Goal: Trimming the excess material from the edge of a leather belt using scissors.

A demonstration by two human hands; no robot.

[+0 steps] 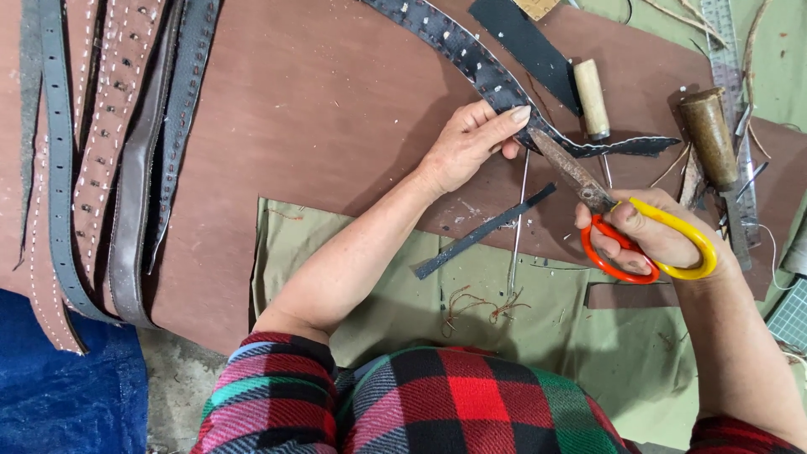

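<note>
Head view: your right hand (651,235) has its fingers threaded through the loops of the scissors with one orange and one yellow plastic handle (647,248), curled tight around them. Their dull, rust-spotted steel blades (565,168) bite into the long dark leather strap studded with pale stitch marks (471,59); whether the blades are fully closed on it is hard to tell from here. Your left hand (466,143) pinches that strap between thumb and fingertips just beside the blade tips, holding it against the smooth reddish-brown board (319,109). The strap curves from the top of the board to a ragged, tapering end (639,147) right of the blades.

Below the cut lies a narrow black leather offcut (483,231), flat and slanted, crossing a thin steel rod (517,227) on olive-green cloth (538,336) with frayed rust-coloured thread (479,304). To the right, two awls with rounded wooden handles (593,97) (710,134) crowd the board's edge, close to your right hand. To the left the board is open as far as a row of grey, brown and stitched leather belts (109,151) lying side by side.
</note>
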